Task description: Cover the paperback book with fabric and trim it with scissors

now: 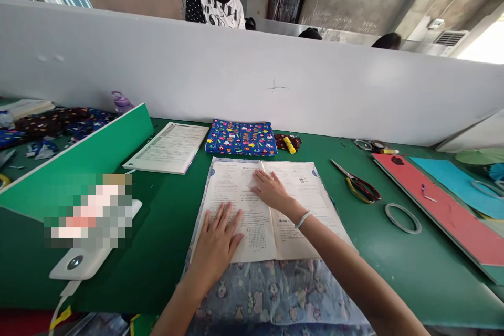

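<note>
An open book [293, 186] lies flat on the green table, its printed pages facing up. Beneath it, a blue-grey cloth with cartoon animals [271, 294] sticks out toward me. My left hand [220, 239] rests on the lower part of the left page with its fingers spread. Near the top of that page, beside the centre fold, my right hand [271, 189] lies flat with fingers stretched out. A bracelet circles my right wrist. Neither hand grips anything.
Scissors [360, 186] and a tape ring [403, 218] lie to the right, near a red board [444, 210]. Behind the book are folded blue patterned fabric [241, 137] and a yellow glue stick [290, 145]. A white partition [236, 73] stands beyond; a person is behind it.
</note>
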A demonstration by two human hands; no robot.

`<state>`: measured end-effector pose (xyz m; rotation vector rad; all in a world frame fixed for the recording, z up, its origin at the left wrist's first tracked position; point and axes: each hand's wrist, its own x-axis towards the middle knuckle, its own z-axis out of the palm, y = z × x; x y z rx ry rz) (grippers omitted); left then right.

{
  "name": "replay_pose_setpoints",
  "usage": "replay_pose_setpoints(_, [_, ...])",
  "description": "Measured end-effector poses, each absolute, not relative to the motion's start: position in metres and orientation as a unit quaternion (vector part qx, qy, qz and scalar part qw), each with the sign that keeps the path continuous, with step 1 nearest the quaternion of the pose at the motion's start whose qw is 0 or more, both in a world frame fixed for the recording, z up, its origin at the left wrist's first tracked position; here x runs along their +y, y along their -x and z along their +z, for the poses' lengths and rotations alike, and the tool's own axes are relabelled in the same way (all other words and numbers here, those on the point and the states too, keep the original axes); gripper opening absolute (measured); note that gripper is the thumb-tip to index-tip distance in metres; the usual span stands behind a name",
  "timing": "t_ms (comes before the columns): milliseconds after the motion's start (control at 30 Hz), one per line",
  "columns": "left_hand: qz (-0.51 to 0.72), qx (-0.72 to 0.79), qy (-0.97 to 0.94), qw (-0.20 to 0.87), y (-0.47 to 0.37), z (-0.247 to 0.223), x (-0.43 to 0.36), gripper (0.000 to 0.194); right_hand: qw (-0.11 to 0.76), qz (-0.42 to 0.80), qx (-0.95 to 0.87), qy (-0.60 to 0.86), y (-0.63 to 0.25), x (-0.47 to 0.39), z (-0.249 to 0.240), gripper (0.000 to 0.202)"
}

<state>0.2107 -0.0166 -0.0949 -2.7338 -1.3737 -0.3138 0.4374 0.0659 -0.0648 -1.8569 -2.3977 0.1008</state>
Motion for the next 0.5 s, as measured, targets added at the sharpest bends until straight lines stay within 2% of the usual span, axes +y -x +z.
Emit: replay_pose_setpoints(500, [-0.106,-0.44,0.89,0.043,-0.21,-0.096,-0.016,0.055,0.02,0.044,-0.761,0.647,-0.447,0.12,-0.079,0.057])
